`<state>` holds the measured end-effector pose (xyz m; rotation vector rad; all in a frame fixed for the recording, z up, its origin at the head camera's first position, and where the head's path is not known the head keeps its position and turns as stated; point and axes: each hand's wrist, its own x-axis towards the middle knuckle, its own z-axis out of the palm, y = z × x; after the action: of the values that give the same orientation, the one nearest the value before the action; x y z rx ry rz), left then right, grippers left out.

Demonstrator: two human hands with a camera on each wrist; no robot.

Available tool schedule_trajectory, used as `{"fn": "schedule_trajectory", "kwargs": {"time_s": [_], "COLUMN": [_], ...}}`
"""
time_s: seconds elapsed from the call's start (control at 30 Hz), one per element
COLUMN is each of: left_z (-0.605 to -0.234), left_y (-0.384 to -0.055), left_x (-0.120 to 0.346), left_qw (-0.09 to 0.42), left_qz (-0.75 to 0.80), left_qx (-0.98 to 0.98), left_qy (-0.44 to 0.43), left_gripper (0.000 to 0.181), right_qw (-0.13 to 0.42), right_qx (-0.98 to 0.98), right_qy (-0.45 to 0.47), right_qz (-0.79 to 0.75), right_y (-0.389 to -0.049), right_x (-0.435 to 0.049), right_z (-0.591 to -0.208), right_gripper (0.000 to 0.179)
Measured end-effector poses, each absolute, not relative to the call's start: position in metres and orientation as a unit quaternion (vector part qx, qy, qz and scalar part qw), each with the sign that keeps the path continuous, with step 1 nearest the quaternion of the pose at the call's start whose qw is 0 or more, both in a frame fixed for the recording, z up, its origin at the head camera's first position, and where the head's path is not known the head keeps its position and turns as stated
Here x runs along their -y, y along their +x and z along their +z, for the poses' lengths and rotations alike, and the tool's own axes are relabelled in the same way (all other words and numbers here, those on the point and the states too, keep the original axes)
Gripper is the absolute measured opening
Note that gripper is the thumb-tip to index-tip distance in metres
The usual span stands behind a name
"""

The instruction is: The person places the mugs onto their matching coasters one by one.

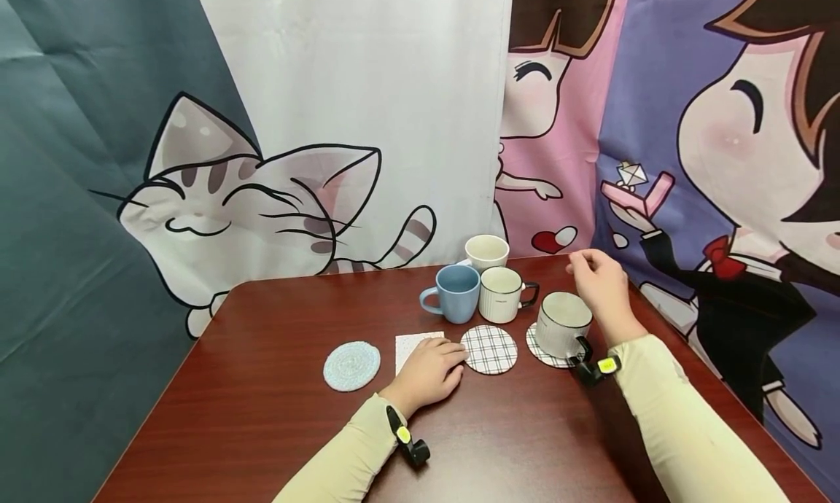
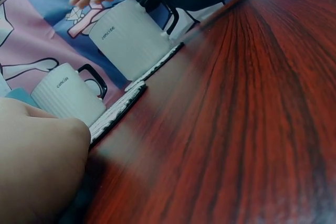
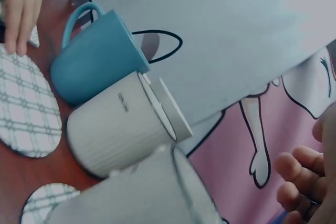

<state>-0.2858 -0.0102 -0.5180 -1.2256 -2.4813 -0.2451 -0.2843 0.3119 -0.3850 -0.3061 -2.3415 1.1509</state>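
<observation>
My left hand [image 1: 428, 375] lies low over a white square coaster [image 1: 408, 346], covering part of it. Its fingertips reach the edge of a round plaid coaster [image 1: 491, 350], and the fingers are relaxed. A ribbed white mug [image 1: 559, 326] with a black handle stands upright on a second plaid coaster [image 1: 535, 351]. Raised beside and behind that mug is my right hand [image 1: 604, 291], its fingers loosely curled. In the right wrist view those fingers [image 3: 299, 179] hold nothing and are apart from the mug.
A blue mug [image 1: 458, 295], another ribbed white mug [image 1: 500, 299] with a black handle, and a cream cup [image 1: 487, 249] cluster at the table's back. A pale blue woven coaster [image 1: 351, 366] lies left. Behind the brown table [image 1: 262, 386] hangs a cartoon cloth [image 1: 380, 65].
</observation>
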Motion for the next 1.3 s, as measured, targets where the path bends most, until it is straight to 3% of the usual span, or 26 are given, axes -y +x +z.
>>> {"fn": "schedule_trajectory", "kwargs": {"time_s": [0.43, 0.83, 1.07, 1.3], "left_z": [-0.52, -0.516, -0.52, -0.523], "left_y": [-0.286, -0.284, -0.283, -0.287], "left_x": [0.009, 0.011, 0.01, 0.01], "left_qw": [0.187, 0.174, 0.187, 0.187], "left_qz": [-0.086, -0.089, -0.078, -0.071], "left_qx": [0.88, 0.886, 0.883, 0.888], "left_qy": [-0.428, -0.421, -0.423, -0.414], "left_gripper": [0.03, 0.03, 0.029, 0.03], "right_qw": [0.058, -0.096, -0.197, -0.229], "right_qx": [0.912, 0.941, 0.921, 0.904], "right_qy": [-0.049, 0.051, 0.105, 0.125], "right_qz": [0.403, 0.322, 0.318, 0.339], "right_y": [-0.335, -0.371, -0.377, -0.382], "right_x": [-0.298, -0.315, -0.324, -0.319], "right_z": [-0.377, -0.401, -0.409, -0.412], "right_gripper": [0.063, 0.043, 0.043, 0.037]}}
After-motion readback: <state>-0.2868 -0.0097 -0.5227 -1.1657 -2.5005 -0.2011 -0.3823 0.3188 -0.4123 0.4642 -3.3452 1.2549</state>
